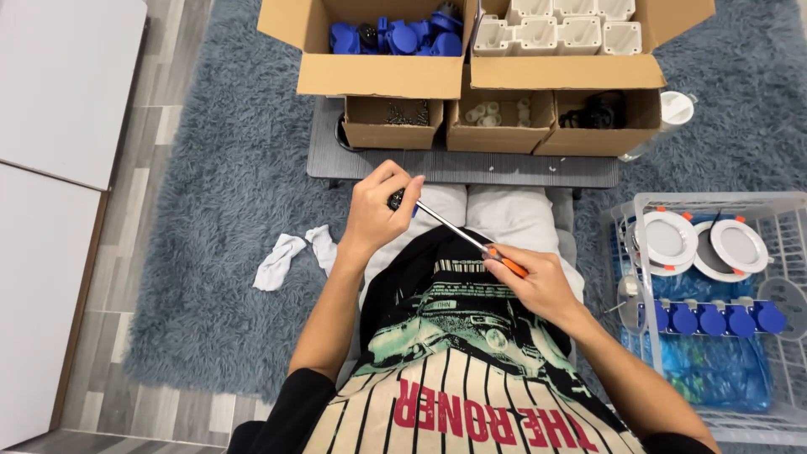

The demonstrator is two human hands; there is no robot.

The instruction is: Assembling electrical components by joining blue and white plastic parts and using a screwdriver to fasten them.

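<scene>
My left hand (380, 208) is closed around a small dark part (397, 200) with a bit of blue showing, held above my lap. My right hand (538, 282) grips the orange handle of a screwdriver (471, 238), whose metal shaft runs up and left with its tip at the part in my left hand. Most of the part is hidden by my fingers.
A low grey table (462, 166) ahead carries cardboard boxes: blue parts (399, 38), white housings (559, 32), screws (408, 113), small white pieces (498, 111), black pieces (597, 111). At my right a clear wire basket (714, 202) holds white round lamps (702, 242) and blue caps. White cloths (294, 254) lie on the grey shag rug.
</scene>
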